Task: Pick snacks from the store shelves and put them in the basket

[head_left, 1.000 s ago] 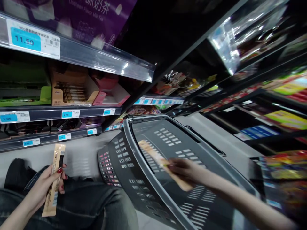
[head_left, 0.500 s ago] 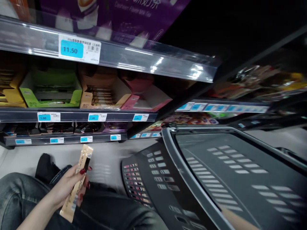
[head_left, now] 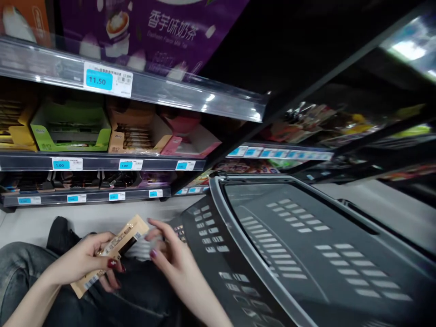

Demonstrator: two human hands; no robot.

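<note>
My left hand (head_left: 85, 261) is closed round a long tan snack packet (head_left: 112, 252), held slanted over my knee in dark jeans (head_left: 20, 268). My right hand (head_left: 170, 254) is beside the packet's upper end, fingers apart and slightly blurred, touching or nearly touching its tip; nothing else is in it. Just to the right of that hand stands a dark grey plastic shopping basket (head_left: 218, 213), tilted, with slotted walls.
Low store shelves (head_left: 102, 161) run along the left with blue price tags and open display boxes: green (head_left: 70, 129), tan (head_left: 134, 134), pink (head_left: 190, 136). Purple cartons (head_left: 160, 27) sit above. More shelving (head_left: 306, 150) extends at right. Pale floor (head_left: 388, 209) lies beyond the basket.
My right hand has come out of the basket and over to the packet in my left hand. My left hand has tipped the packet from upright to slanted. The view has swung slightly.
</note>
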